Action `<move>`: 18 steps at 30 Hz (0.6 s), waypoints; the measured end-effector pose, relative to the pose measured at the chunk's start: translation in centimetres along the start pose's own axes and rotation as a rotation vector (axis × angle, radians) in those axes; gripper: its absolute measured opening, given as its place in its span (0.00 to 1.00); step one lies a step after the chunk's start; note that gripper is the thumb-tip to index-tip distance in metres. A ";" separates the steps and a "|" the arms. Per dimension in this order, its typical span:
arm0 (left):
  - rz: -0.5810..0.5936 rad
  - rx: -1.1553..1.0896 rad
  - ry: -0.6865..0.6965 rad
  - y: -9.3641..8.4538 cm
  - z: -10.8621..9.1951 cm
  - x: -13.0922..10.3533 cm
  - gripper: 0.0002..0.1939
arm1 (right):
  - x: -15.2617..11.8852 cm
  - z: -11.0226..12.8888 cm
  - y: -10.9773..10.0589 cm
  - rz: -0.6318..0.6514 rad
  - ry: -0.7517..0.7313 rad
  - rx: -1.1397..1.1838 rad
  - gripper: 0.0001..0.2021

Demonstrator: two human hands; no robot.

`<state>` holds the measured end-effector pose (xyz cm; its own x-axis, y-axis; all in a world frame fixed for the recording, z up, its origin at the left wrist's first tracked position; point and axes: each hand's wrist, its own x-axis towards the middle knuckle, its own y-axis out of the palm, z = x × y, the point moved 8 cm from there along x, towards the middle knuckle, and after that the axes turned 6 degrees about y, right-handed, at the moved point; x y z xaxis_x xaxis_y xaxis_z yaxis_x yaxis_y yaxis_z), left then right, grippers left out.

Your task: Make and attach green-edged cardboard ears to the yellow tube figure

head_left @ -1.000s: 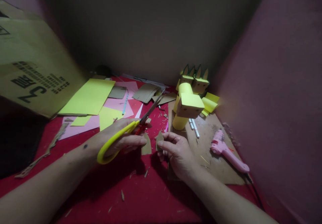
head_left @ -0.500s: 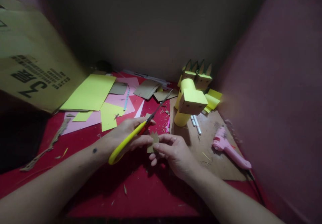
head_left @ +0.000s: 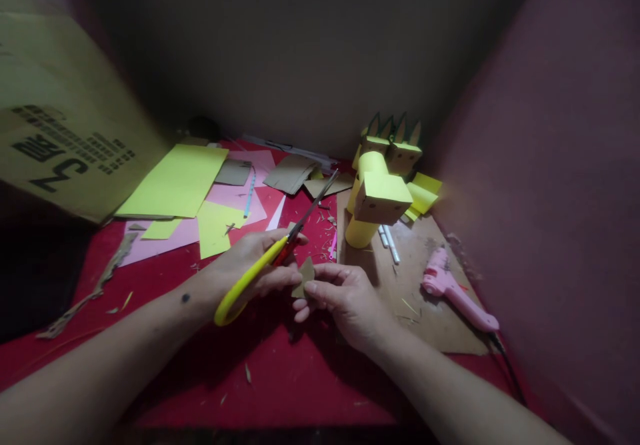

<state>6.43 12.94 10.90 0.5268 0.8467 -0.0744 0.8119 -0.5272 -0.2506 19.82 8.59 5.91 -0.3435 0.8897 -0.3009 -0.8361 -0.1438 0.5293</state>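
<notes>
- Nearest to me, the near edge of the red table (head_left: 300, 402) has some small scraps beyond it.
- My right hand (head_left: 350, 298) is nearly closed: thumb and forefinger pinch a small cardboard piece (head_left: 307, 270).
- My left hand (head_left: 250, 258) carries the yellow-handled scissors (head_left: 273, 253), with the blades pointing to the far edge of the table. Its fingertips reach the left side of the piece; if they press on it, I cannot tell.
- This piece is above the table, a little outside the left edge of the brown board (head_left: 425, 325).
- I judge it very light and rather stiff, dry and not slippery. The thin tip could bend, so I would take hold by the flat faces, low down, and leave the tip free.
- It looks flat, dull grey-brown, with a pointed top; one layer or two, I cannot tell.
- Farther, the pink glue gun (head_left: 457, 292) lies by the right edge of the board.
- The yellow paper figure (head_left: 383, 198) stands near the board's far left corner.
</notes>
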 end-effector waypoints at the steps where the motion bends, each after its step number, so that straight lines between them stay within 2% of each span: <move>1: -0.001 0.002 0.000 0.0 0.0 0.0 0.27 | 0.0 0.0 0.1 0.007 -0.001 0.003 0.22; 5: -0.005 0.006 -0.005 0.0 0.3 0.0 0.29 | 0.0 -0.1 0.0 0.023 -0.012 0.014 0.21; 9: -0.005 0.014 0.001 -0.1 0.5 0.0 0.29 | 0.3 -0.2 -0.2 0.038 -0.018 0.024 0.25; 14: 0.011 0.019 0.016 -0.2 0.3 0.1 0.27 | 0.5 0.0 -0.1 0.066 -0.013 0.043 0.29; 18: 0.021 0.009 0.036 -0.3 0.4 0.2 0.24 | 0.5 0.0 -0.2 0.074 -0.010 0.047 0.28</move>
<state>6.21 13.27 10.57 0.5528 0.8321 -0.0454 0.7982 -0.5444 -0.2578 19.86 9.05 5.67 -0.3996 0.8814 -0.2519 -0.7876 -0.1895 0.5863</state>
